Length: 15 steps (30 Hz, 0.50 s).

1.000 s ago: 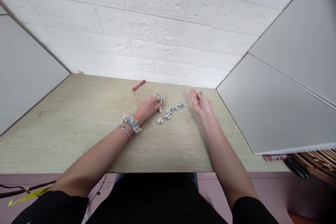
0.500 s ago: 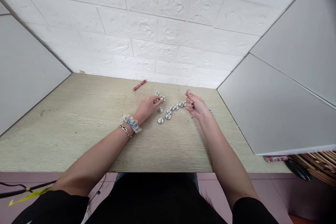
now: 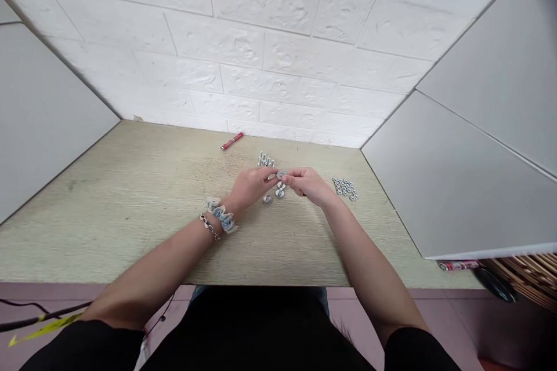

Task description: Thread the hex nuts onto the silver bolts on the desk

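A round flat metal washer [image 3: 281, 175] is pinched between the thumb and fingers of my right hand [image 3: 308, 183]. My left hand [image 3: 252, 186] is closed, its fingertips meeting the washer's left side; whatever they pinch is too small and hidden to make out. Just behind my left hand, several bolts [image 3: 266, 160] stand upright in a cluster. Below the fingers, a washer with a bolt through it [image 3: 279, 192] lies on the table, and another such piece [image 3: 267, 199] sits to its left. My right hand covers other pieces of that row.
Several small metal nuts [image 3: 345, 187] lie grouped right of my right hand. A red marker-like tube [image 3: 232, 141] rests near the white brick wall [image 3: 243, 84]. Grey panels [image 3: 470, 174] border the wooden table [image 3: 130, 203] on both sides. A woven basket [image 3: 528, 275] is at lower right.
My right hand has moved left and toward me with the washer, meeting my left hand. My left hand has shifted slightly right from the bolts. The nuts are now uncovered.
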Available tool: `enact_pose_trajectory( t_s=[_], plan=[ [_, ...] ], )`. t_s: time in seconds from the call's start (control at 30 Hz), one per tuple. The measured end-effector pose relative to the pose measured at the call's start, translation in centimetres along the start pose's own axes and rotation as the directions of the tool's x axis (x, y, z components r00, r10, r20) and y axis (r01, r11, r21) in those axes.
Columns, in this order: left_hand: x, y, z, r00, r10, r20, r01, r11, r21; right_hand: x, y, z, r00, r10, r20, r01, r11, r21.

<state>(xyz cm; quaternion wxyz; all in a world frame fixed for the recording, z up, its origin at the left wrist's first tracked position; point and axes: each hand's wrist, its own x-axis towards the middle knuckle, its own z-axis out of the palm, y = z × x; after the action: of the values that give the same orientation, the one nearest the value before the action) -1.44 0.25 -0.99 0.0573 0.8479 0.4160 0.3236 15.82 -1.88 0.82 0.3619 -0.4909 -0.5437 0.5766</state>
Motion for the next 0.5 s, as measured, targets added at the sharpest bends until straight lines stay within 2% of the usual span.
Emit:
enact_pose_trajectory(
  t_s=[0.17,0.33,0.5],
  plan=[
    [0.05,-0.05,-0.13,1.0,-0.016,0.019,0.017,0.999,-0.045,-0.14,-0.14,-0.03,0.999,0.039,-0.027,-0.041,0.997,-0.07],
    [0.07,0.0,-0.25,0.999,-0.009,0.037,0.012,0.995,-0.096,-0.22,-0.25,0.17,0.998,0.056,-0.03,-0.057,0.997,-0.051],
    [0.17,0.22,-0.37,0.997,-0.061,0.044,0.069,0.978,-0.195,-0.32,-0.32,0.29,0.999,0.043,-0.021,-0.043,0.999,-0.02]
  ],
)
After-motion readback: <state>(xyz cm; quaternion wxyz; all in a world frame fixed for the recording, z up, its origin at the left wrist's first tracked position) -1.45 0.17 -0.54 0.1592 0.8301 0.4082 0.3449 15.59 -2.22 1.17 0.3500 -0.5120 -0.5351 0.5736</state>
